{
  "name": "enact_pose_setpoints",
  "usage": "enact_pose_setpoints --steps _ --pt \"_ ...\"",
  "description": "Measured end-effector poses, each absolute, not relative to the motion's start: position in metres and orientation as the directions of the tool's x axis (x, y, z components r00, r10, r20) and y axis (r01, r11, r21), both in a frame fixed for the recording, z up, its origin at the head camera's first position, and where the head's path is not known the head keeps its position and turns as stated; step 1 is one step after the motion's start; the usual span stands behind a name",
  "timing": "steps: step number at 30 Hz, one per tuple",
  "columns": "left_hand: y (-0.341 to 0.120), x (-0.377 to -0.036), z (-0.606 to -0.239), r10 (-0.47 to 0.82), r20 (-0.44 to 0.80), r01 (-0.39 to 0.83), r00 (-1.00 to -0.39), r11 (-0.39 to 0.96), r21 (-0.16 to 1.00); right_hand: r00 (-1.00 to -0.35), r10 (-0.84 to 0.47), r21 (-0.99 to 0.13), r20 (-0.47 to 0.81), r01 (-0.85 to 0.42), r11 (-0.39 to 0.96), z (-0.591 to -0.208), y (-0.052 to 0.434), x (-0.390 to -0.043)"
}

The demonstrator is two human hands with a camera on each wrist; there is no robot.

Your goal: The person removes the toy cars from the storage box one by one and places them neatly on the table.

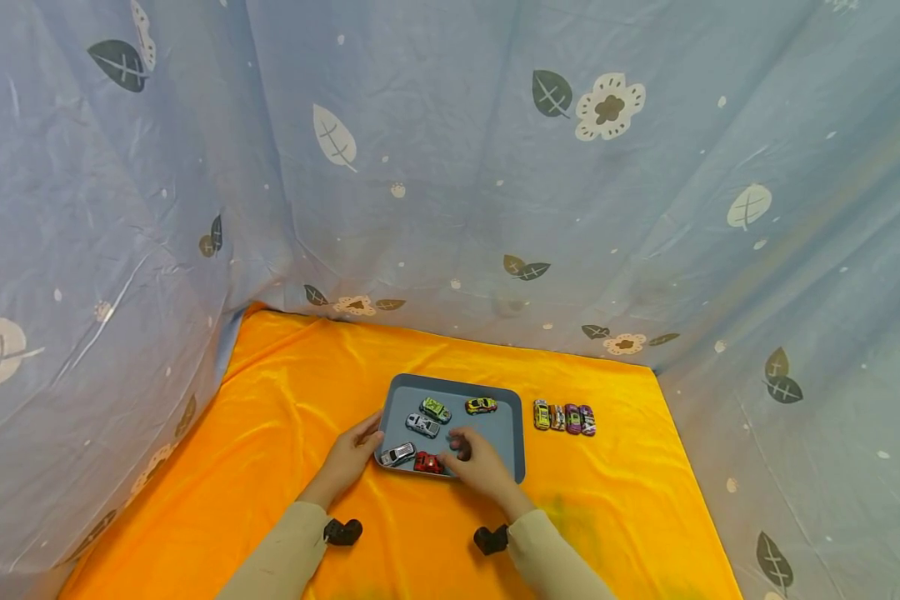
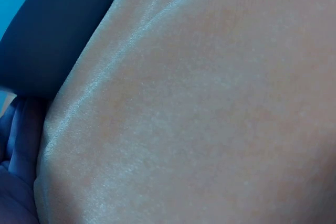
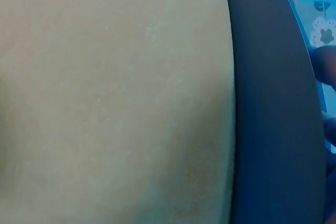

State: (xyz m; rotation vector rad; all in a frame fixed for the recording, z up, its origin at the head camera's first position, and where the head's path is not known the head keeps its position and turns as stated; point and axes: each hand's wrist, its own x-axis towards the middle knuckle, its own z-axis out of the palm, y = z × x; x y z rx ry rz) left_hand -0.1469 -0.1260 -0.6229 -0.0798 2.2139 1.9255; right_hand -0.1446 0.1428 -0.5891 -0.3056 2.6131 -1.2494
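Two hands work at a grey rectangular plastic tray (image 1: 516, 433) on the orange-cloth-covered table (image 1: 285, 433). At the left, the left hand (image 1: 352, 457) grips the tray's left edge, thumb curled over the rim. Just right of it lie a silver toy car (image 1: 398, 454) and a red toy car (image 1: 427, 463), the red one's long axis running left-right, touching the right hand (image 1: 474, 461), the nearer hand, whose curled fingers (image 1: 461, 439) appear to pinch something dark; what, I cannot tell.

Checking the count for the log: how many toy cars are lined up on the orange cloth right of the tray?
4, in a tight row beside the gray tray: yellow-green car, orange car, purple car, then a white-and-purple car farthest right. None seem hidden.
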Motion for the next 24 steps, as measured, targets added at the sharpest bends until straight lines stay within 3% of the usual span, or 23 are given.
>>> enact_pose_setpoints --steps 24 --pt "-0.1253 -0.1464 -0.6198 0.096 -0.184 -0.167 -0.978 0.166 0.972 -0.909 -0.376 -0.756 -0.178 -0.118 0.644 -0.5898 0.1333 -0.1452"
